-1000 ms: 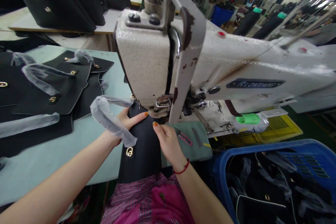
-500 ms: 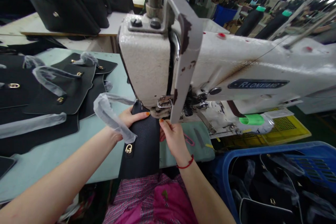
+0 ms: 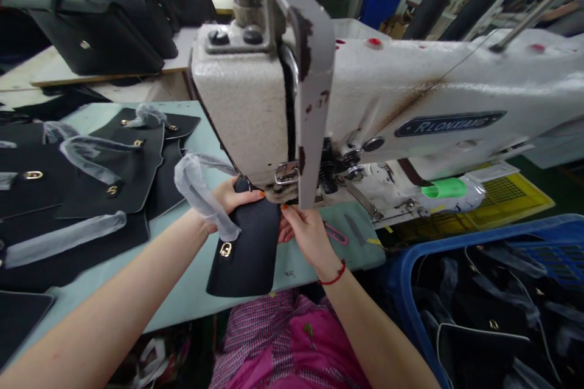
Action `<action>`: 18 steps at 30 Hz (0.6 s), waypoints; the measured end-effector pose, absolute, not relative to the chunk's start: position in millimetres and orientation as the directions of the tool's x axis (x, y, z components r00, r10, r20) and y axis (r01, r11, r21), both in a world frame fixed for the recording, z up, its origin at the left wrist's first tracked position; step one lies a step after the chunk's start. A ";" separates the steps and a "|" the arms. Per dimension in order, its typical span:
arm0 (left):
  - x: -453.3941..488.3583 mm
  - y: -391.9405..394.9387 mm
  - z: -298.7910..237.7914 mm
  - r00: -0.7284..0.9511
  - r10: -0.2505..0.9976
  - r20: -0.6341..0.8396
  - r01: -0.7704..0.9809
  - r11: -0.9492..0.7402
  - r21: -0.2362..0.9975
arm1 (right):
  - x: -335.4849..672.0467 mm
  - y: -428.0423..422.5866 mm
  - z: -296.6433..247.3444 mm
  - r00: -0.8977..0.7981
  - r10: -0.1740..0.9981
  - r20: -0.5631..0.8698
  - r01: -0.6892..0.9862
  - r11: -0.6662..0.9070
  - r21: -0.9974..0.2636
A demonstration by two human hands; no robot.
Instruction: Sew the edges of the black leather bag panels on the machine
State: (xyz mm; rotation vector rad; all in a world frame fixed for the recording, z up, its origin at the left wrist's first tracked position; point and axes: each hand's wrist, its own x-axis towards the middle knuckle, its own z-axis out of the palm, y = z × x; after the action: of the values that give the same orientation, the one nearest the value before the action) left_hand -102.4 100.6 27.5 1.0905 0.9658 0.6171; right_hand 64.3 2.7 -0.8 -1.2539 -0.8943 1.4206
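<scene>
A black bag panel [image 3: 250, 255] lies under the head of a white sewing machine [image 3: 241, 109], its upper edge at the presser foot. My left hand [image 3: 230, 199] grips the panel's left side, thumb on top and pointing to the foot; its other fingers are hidden beneath. My right hand [image 3: 305, 232] pinches the right edge just below the foot, fingers curled. A handle in clear plastic wrap [image 3: 201, 191] arches from the panel over my left wrist. Its gold buckle [image 3: 225, 249] faces up. The needle point is hidden behind the machine's parts.
More black panels [image 3: 109, 176] with wrapped handles lie on the pale green table [image 3: 173, 292] at left. Finished black bags [image 3: 100, 36] stand behind. Pink thread snips [image 3: 336, 233] lie right of my hand. A blue basket [image 3: 406, 273] of bag pieces is at lower right.
The view has shifted slightly. The panel's lower end has swung up from my lap and now rests at the table edge. Both hands keep their hold near the presser foot.
</scene>
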 end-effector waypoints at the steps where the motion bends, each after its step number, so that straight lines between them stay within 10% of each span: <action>1: -102.8 101.7 26.2 0.471 0.815 -0.337 0.045 0.360 0.932 | 64.1 3.2 -0.7 0.034 0.969 -0.245 -0.212 -0.233 -0.949; 18: -103.9 110.4 22.2 0.494 0.820 -0.291 0.094 0.282 0.955 | 59.8 1.3 -5.2 0.063 0.975 -0.212 -0.234 -0.192 -0.953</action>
State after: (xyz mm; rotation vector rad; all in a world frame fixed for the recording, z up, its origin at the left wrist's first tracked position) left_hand -103.9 110.4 22.2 1.2047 0.9575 0.6013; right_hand 59.8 1.3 -5.2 -1.2210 -0.8709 1.3895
